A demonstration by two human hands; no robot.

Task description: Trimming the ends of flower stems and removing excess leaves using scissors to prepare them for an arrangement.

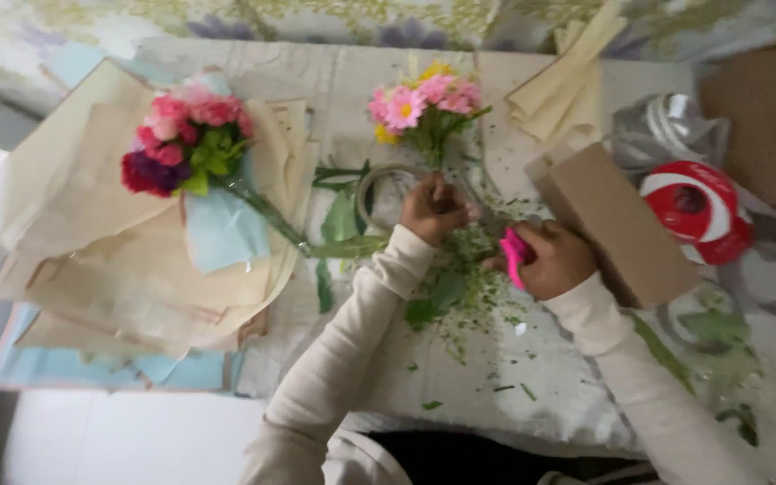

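Head view is taken from above a table [586,395] spread with a pale cloth and littered with green clippings [473,278]. A small bunch [426,106] of pink and yellow flowers is held by its stems in the left hand [433,208], whose fingers are closed around them near the table's middle; the blooms point away from the person. Pink-handled scissors [514,256] are gripped in the right hand [554,260], which is closed on the handles just beside the left hand. The blades are blurred, and whether they touch the stems cannot be told. Both arms are covered by cream sleeves [352,350].

A ring of tape [379,193] is seen lying just left of the left hand, partly behind it. Further left, a second bouquet [186,144] of pink, red and purple flowers is laid on a stack of cream and light blue paper sheets [136,269], its long stem [271,216] stretching toward the tape ring. Loose leaves [343,224] are scattered between that stem and the hands.

To the right of the right hand, a brown cardboard box [617,224] is set at an angle. Beyond it, a red and white ribbon spool [698,207] is placed, with clear wrap [666,130] behind it. Folded cream paper [568,81] is propped near the far edge of the table, to the right of the held bunch.
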